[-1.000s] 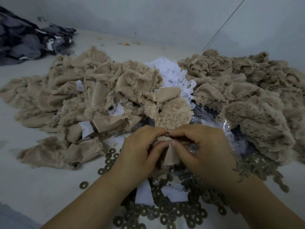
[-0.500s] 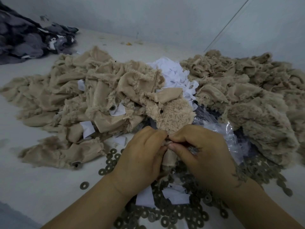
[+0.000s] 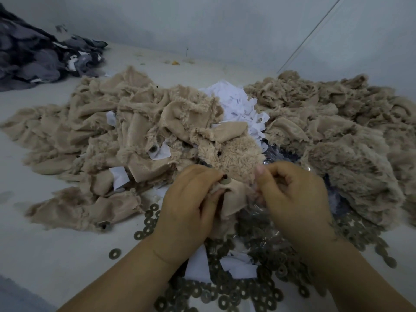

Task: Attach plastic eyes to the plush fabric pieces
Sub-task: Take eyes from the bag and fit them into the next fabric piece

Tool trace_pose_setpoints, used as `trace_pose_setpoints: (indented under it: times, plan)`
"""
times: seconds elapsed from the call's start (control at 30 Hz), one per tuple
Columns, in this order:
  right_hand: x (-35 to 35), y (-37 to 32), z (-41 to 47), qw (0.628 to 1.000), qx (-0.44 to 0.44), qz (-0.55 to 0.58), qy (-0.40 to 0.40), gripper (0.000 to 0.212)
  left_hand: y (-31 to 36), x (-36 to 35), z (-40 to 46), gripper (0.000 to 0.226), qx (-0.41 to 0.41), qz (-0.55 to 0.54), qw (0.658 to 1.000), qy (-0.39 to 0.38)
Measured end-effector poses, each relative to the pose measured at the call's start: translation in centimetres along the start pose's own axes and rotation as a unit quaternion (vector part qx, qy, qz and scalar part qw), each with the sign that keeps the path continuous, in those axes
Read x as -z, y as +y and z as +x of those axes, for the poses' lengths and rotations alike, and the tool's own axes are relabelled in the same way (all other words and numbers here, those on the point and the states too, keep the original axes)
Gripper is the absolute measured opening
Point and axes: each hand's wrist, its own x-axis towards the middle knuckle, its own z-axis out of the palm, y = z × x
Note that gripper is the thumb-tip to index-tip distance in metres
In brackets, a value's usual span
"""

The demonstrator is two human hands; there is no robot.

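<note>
My left hand point(image 3: 191, 203) grips a small beige plush piece point(image 3: 236, 194), backing side up. A round washer point(image 3: 224, 181) sits on a dark eye post at the piece's top edge, next to my left fingertips. My right hand point(image 3: 292, 197) has its fingers curled, just right of the piece and apart from the washer; whether it pinches the fabric edge is hidden. A fluffy beige piece point(image 3: 236, 154) with a dark eye lies right behind both hands.
Beige plush piles lie to the left point(image 3: 112, 131) and right point(image 3: 349, 136), with white paper scraps point(image 3: 236, 104) between them. Several grey washers point(image 3: 225, 289) litter the table under my wrists, around clear plastic bags point(image 3: 270, 221). Dark grey fabric point(image 3: 33, 55) sits far left.
My hands were pressed together over the piece; now the right hand has pulled a little to the right, uncovering the washer on the eye post.
</note>
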Motion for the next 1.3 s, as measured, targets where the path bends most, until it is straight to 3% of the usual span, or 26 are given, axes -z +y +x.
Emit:
trace_pose_setpoints:
  times: [0.07, 0.17, 0.3, 0.37, 0.47, 0.63, 0.77, 0.9, 1.07, 1.17, 1.3]
  plan:
    - [0.2, -0.5, 0.3, 0.980, -0.158, 0.053, -0.108, 0.061, 0.1, 0.3, 0.0, 0.025, -0.011, -0.006, 1.000, 0.022]
    - [-0.2, -1.1, 0.1, 0.878, -0.314, 0.265, -0.245, 0.060, 0.5, 0.3, 0.3, 0.018, -0.051, -0.050, 0.997, 0.019]
    - [-0.8, -1.2, -0.2, 0.777, -0.355, 0.472, -0.219, 0.026, 0.8, 0.3, 0.3, 0.019, -0.048, -0.062, 0.997, 0.006]
    - [-0.7, -0.9, 0.1, 0.749, -0.350, 0.533, -0.181, 0.029, 0.8, 0.4, 0.1, 0.022, -0.015, -0.078, 0.997, 0.004]
    - [-0.7, -0.9, 0.2, 0.743, -0.334, 0.562, -0.146, 0.041, 1.1, 0.5, 0.0, 0.025, 0.042, -0.164, 0.985, -0.025]
    - [-1.2, -1.0, -0.5, 0.772, -0.285, 0.552, -0.133, 0.031, 1.5, 0.0, 0.5, 0.044, 0.204, -0.241, 0.948, -0.043]
    - [-1.4, -1.0, -0.4, 0.773, -0.294, 0.547, -0.130, 0.036, 1.2, -0.2, 0.5, 0.026, 0.270, -0.317, 0.909, -0.031]
    - [-1.8, -0.8, -0.6, 0.781, -0.302, 0.527, -0.145, 0.037, 1.2, -0.3, 0.4, 0.021, 0.283, -0.335, 0.899, -0.025]
    - [-1.9, -1.0, -1.0, 0.803, -0.301, 0.486, -0.169, 0.025, 1.4, -0.2, 0.4, 0.035, 0.279, -0.352, 0.893, -0.038]
    - [-1.9, -1.2, -1.0, 0.780, -0.317, 0.512, -0.172, 0.031, 1.2, -0.1, 0.3, 0.026, 0.287, -0.347, 0.892, -0.031]
    - [-1.9, -1.9, -0.9, 0.709, -0.363, 0.573, -0.191, 0.036, 1.1, -0.1, 0.3, 0.020, 0.301, -0.363, 0.882, -0.017]
